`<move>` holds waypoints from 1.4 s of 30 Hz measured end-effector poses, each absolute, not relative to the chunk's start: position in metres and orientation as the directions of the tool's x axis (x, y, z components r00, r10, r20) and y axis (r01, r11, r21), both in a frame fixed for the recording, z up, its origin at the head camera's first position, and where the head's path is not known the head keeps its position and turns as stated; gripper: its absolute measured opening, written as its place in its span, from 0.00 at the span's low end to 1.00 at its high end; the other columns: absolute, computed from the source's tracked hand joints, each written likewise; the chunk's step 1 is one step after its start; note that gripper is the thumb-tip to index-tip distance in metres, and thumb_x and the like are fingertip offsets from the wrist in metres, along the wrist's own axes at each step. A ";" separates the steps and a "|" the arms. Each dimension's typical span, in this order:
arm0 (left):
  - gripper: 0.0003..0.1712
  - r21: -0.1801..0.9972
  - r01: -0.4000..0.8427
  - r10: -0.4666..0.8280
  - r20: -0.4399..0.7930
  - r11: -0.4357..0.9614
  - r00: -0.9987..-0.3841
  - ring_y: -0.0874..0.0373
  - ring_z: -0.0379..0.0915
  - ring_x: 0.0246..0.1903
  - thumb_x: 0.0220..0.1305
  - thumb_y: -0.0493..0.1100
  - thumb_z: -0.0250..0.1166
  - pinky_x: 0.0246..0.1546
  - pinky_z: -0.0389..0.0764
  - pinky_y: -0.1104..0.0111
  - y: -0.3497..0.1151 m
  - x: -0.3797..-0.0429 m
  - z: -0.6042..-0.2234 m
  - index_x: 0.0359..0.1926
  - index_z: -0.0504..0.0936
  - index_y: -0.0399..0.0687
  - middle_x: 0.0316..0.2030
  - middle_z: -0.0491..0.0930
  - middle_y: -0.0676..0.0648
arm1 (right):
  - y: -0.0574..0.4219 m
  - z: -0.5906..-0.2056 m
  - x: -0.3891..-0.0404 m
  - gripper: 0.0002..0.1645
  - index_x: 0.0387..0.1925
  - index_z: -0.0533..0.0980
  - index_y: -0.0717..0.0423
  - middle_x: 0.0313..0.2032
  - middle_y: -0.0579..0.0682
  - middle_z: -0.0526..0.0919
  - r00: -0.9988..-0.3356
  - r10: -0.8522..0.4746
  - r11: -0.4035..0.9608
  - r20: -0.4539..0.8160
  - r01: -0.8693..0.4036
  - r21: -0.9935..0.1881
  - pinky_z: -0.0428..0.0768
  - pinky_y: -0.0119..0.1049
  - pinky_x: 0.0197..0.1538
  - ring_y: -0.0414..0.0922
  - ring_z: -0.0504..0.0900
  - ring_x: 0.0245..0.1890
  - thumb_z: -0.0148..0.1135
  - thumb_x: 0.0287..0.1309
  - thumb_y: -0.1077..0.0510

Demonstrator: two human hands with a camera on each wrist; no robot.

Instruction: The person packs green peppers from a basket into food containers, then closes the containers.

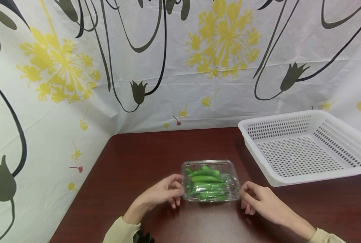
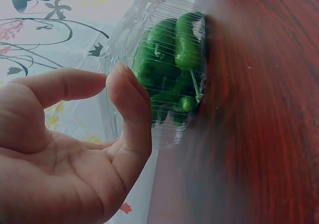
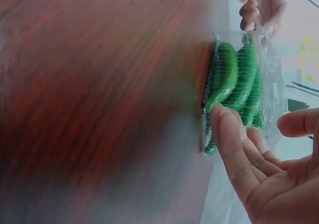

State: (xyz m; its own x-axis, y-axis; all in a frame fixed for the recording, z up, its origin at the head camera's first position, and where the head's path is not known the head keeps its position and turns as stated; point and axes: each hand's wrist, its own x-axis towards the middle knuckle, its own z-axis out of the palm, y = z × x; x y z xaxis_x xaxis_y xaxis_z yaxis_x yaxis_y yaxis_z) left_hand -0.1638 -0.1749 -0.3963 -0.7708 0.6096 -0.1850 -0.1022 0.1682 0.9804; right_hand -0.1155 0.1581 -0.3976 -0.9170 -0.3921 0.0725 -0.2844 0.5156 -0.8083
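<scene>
A clear plastic clamshell box lies on the table, its lid down over several green peppers. At its left edge is my left hand; in the left wrist view the thumb and index finger pinch together at the plastic rim. My right hand is at the opposite edge. In the right wrist view, its fingertips are right at the box's end wall, while the thumb stands apart from them. Through the ribbed plastic sides the peppers show stacked lengthwise.
To the right, a large white perforated plastic basket stands close behind my right hand. The dark red-brown wooden table has its far edge against a white flower-printed cloth, which also hangs along the left side.
</scene>
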 end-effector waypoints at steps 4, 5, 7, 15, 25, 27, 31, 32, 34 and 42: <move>0.34 0.981 -0.115 0.614 -0.188 0.156 -0.766 0.54 0.74 0.23 0.61 0.39 0.59 0.22 0.77 0.69 -0.175 -0.163 -0.397 0.64 0.55 0.37 0.38 0.75 0.41 | 0.158 -0.397 -0.115 0.12 0.34 0.70 0.58 0.20 0.48 0.80 -0.913 -0.406 0.499 0.050 -0.267 -0.825 0.78 0.36 0.21 0.42 0.79 0.16 0.47 0.67 0.53; 0.34 0.981 -0.119 0.615 -0.188 0.152 -0.766 0.54 0.74 0.23 0.61 0.39 0.59 0.22 0.77 0.69 -0.174 -0.163 -0.397 0.64 0.55 0.37 0.38 0.75 0.41 | 0.158 -0.397 -0.116 0.13 0.34 0.70 0.59 0.19 0.48 0.80 -0.911 -0.409 0.496 0.044 -0.263 -0.828 0.78 0.36 0.21 0.43 0.79 0.16 0.47 0.67 0.53; 0.34 0.981 -0.126 0.616 -0.190 0.147 -0.765 0.54 0.74 0.23 0.61 0.39 0.59 0.21 0.77 0.69 -0.174 -0.163 -0.398 0.64 0.55 0.38 0.38 0.75 0.41 | 0.158 -0.396 -0.116 0.14 0.34 0.70 0.60 0.20 0.49 0.80 -0.909 -0.415 0.488 0.026 -0.247 -0.837 0.78 0.37 0.21 0.44 0.79 0.16 0.47 0.67 0.53; 0.34 0.979 -0.140 0.608 -0.204 0.151 -0.768 0.56 0.74 0.22 0.61 0.40 0.59 0.20 0.77 0.70 -0.171 -0.161 -0.400 0.64 0.55 0.35 0.37 0.75 0.41 | 0.158 -0.399 -0.116 0.18 0.36 0.69 0.69 0.22 0.57 0.80 -0.879 -0.470 0.330 -0.079 -0.092 -0.939 0.79 0.44 0.22 0.52 0.80 0.18 0.47 0.67 0.54; 0.26 0.969 -0.082 0.567 -0.203 0.231 -0.798 0.57 0.72 0.18 0.61 0.41 0.59 0.18 0.76 0.69 -0.169 -0.156 -0.395 0.56 0.64 0.29 0.31 0.77 0.39 | 0.158 -0.403 -0.119 0.20 0.36 0.65 0.79 0.24 0.63 0.79 -0.809 -0.576 0.171 -0.116 0.020 -0.985 0.80 0.48 0.24 0.52 0.81 0.20 0.43 0.67 0.59; 0.24 0.967 -0.081 0.560 -0.207 0.242 -0.802 0.57 0.72 0.18 0.62 0.41 0.58 0.18 0.76 0.70 -0.168 -0.156 -0.394 0.54 0.66 0.30 0.30 0.78 0.39 | 0.158 -0.403 -0.119 0.21 0.36 0.64 0.80 0.24 0.63 0.79 -0.806 -0.580 0.160 -0.117 0.028 -0.987 0.80 0.48 0.25 0.51 0.81 0.21 0.43 0.67 0.59; 0.19 0.958 -0.068 0.541 -0.215 0.279 -0.813 0.57 0.72 0.17 0.63 0.42 0.58 0.18 0.75 0.70 -0.168 -0.154 -0.391 0.50 0.70 0.32 0.27 0.77 0.40 | 0.156 -0.404 -0.118 0.21 0.36 0.65 0.79 0.25 0.63 0.79 -0.802 -0.585 0.128 -0.123 0.058 -0.990 0.80 0.47 0.25 0.50 0.81 0.21 0.43 0.67 0.58; 0.18 0.955 -0.060 0.537 -0.214 0.290 -0.816 0.57 0.72 0.17 0.63 0.42 0.58 0.17 0.75 0.70 -0.168 -0.153 -0.391 0.48 0.71 0.32 0.27 0.77 0.41 | 0.156 -0.404 -0.118 0.21 0.36 0.66 0.79 0.25 0.63 0.79 -0.799 -0.588 0.117 -0.127 0.071 -0.991 0.80 0.46 0.25 0.49 0.81 0.21 0.43 0.67 0.57; 0.16 0.950 -0.046 0.528 -0.211 0.307 -0.823 0.57 0.72 0.16 0.63 0.42 0.58 0.17 0.74 0.70 -0.168 -0.152 -0.389 0.45 0.73 0.33 0.25 0.77 0.42 | 0.155 -0.405 -0.117 0.21 0.36 0.67 0.78 0.25 0.62 0.79 -0.794 -0.593 0.093 -0.136 0.100 -0.991 0.81 0.43 0.25 0.48 0.81 0.22 0.43 0.67 0.57; 0.15 0.949 -0.072 0.488 -0.221 0.306 -0.844 0.59 0.71 0.13 0.63 0.43 0.57 0.14 0.73 0.72 -0.165 -0.150 -0.391 0.36 0.76 0.30 0.20 0.76 0.45 | 0.154 -0.407 -0.118 0.19 0.35 0.68 0.75 0.25 0.59 0.79 -0.792 -0.591 0.031 -0.153 0.168 -0.985 0.80 0.35 0.25 0.45 0.80 0.22 0.44 0.66 0.58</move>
